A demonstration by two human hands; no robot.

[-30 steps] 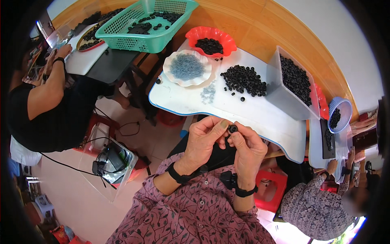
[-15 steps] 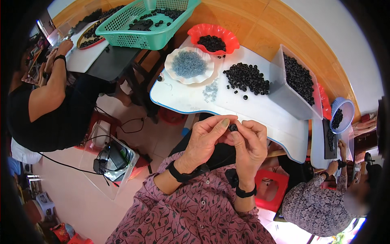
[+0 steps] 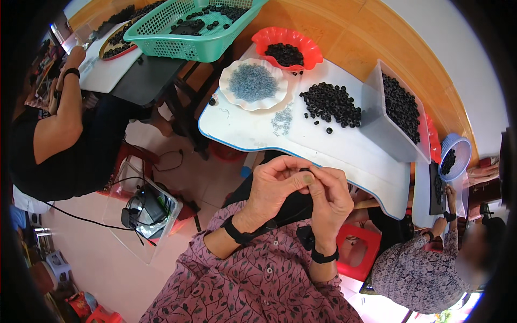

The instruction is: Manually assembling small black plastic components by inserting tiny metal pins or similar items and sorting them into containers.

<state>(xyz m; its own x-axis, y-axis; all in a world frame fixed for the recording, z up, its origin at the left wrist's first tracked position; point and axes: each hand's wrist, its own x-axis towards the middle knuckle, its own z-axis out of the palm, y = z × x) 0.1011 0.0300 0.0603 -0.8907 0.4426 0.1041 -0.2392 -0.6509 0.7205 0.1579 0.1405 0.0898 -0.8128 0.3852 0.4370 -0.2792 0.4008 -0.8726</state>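
In front of my chest, just off the near edge of the table, my left hand (image 3: pixel 276 184) and my right hand (image 3: pixel 330 191) meet fingertip to fingertip. Between them they pinch a small black round part (image 3: pixel 305 169), mostly covered by my thumbs and fingers. Beyond my hands, a loose heap of similar black ring-shaped parts (image 3: pixel 331 105) lies on the white table (image 3: pixel 237 129). To its left are a scatter of small clear pieces (image 3: pixel 281 120) and a white wavy-rimmed plate (image 3: pixel 229 96) piled with bluish translucent pieces (image 3: pixel 252 82).
A red scalloped bowl (image 3: pixel 314 53) of black parts stands at the back. On the right is a clear plastic bin (image 3: pixel 385 134) full of them. A green basket (image 3: pixel 186 51) sits on the dark table at left. Co-workers sit on both sides, one in a black shirt (image 3: pixel 70 145).
My fingers have closed further over the black part, so less of it shows. My left thumb has shifted down and right. The left co-worker's hand has moved slightly.
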